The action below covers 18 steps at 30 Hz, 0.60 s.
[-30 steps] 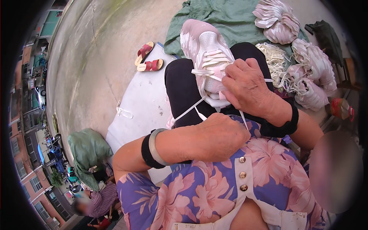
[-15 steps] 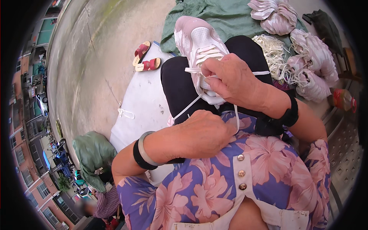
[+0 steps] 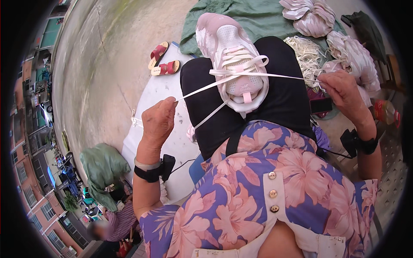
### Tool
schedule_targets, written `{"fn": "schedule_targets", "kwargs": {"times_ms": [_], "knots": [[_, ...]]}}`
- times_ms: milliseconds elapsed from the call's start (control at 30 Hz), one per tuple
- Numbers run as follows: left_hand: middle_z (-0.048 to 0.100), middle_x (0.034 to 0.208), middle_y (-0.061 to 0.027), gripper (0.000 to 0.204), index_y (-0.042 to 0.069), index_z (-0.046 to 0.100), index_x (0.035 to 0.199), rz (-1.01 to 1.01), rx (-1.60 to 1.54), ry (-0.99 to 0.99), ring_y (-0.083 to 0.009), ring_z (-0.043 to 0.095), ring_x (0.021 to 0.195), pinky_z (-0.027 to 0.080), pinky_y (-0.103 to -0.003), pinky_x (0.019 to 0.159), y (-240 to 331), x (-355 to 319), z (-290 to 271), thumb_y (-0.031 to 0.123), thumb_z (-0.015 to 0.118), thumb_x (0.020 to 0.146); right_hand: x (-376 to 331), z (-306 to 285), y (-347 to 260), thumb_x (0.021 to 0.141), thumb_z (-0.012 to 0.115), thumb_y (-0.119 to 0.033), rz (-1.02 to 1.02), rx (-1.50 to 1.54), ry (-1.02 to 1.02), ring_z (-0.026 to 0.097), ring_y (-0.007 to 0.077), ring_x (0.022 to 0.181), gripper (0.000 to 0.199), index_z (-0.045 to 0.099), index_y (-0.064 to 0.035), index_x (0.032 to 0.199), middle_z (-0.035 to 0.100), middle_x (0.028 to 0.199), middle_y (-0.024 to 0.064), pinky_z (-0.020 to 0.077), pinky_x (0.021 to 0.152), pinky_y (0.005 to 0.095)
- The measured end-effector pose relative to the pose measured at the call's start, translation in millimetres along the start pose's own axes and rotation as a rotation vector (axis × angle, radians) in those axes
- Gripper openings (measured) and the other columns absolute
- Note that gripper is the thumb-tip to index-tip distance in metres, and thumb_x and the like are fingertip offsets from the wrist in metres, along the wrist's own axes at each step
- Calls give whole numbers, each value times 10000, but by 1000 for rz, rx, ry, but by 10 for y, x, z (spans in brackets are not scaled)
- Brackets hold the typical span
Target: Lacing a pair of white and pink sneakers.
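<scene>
A pale pink sneaker [image 3: 232, 56] rests on my lap, on black trousers, toe pointing away. A white flat lace [image 3: 202, 88] runs through its upper eyelets and stretches out to both sides. My left hand [image 3: 158, 121] pinches the left end of the lace, out to the left of my knee. My right hand [image 3: 342, 92] pinches the right end, pulled tight to the right of the shoe. Both arms wear black wrist straps.
Piles of pink shoe uppers [image 3: 309, 15] and a heap of white laces [image 3: 306, 51] lie at the upper right on a green cloth [image 3: 254, 17]. A pair of red sandals [image 3: 161, 62] sits on a white sheet [image 3: 161, 92] at left. Another person [image 3: 109, 219] sits at lower left.
My hands were together over the shoe's tongue; now they have drawn apart to either side, stretching the lace taut across the shoe.
</scene>
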<state>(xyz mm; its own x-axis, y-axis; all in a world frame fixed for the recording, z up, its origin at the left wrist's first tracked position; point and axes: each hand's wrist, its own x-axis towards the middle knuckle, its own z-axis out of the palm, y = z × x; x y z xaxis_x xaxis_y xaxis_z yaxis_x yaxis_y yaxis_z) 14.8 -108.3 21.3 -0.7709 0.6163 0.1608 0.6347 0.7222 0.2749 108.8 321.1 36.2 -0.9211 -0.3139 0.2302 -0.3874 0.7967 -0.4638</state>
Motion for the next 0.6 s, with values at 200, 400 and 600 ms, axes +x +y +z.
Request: {"fn": "schedule_targets", "kwargs": {"times_ms": [200, 400, 600], "knots": [[532, 627, -134, 89, 48, 543, 834, -128, -11, 43, -334, 523, 562, 414, -367, 494, -398, -226, 349, 135, 560, 842, -300, 215, 293, 768, 580, -75, 184, -99, -14, 547, 323, 712, 110, 580, -26, 867, 600, 788, 130, 418, 644, 382], [454, 475, -18, 335, 39, 554, 719, -700, -596, -270, -115, 431, 422, 322, -249, 421, -215, -56, 264, 311, 494, 905, -283, 457, 436, 836, 553, -165, 420, 74, 21, 519, 245, 622, 169, 561, -14, 762, 518, 633, 81, 403, 592, 329], [493, 544, 4, 329, 47, 572, 764, -631, -1183, -659, -27, 358, 405, 265, -164, 383, 699, 424, 78, 322, 473, 914, 120, 763, -398, 887, 537, -310, 951, 1422, -135, 318, 19, 421, 315, 555, -59, 696, 392, 525, -64, 240, 368, 170]]}}
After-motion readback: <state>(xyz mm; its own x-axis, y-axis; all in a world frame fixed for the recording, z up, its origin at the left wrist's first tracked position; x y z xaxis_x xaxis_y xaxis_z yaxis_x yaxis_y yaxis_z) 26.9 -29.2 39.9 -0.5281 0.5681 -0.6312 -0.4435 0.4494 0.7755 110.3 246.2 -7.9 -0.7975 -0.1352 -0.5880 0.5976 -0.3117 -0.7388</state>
